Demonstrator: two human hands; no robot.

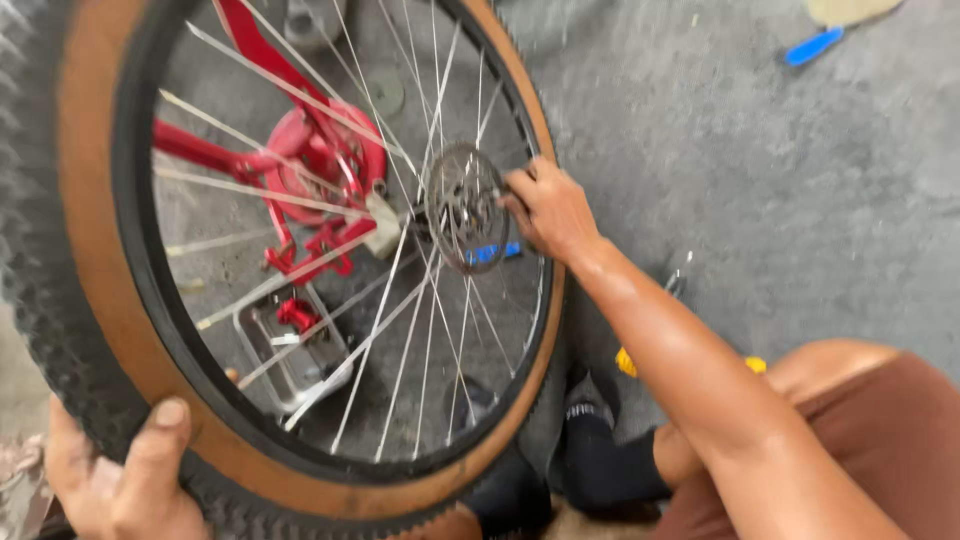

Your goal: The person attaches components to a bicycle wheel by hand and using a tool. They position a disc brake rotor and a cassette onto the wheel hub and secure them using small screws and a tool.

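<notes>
A person's right hand (548,208) reaches across to the middle of a bicycle wheel (290,250), its fingers curled and pinched on something small at the hub (462,205); what they pinch is hidden by blur. The left hand (115,478) grips the knobbly black tyre (40,280) at the lower left, thumb pressed flat against its tan sidewall. The wheel stands upright and fills the left half of the view, silver spokes fanning out from the hub. Behind the spokes lies a red bicycle frame (310,160) with a pedal (290,345). Beyond is grey concrete floor (800,180), with a blue-handled tool (815,45) lying at the top right.
</notes>
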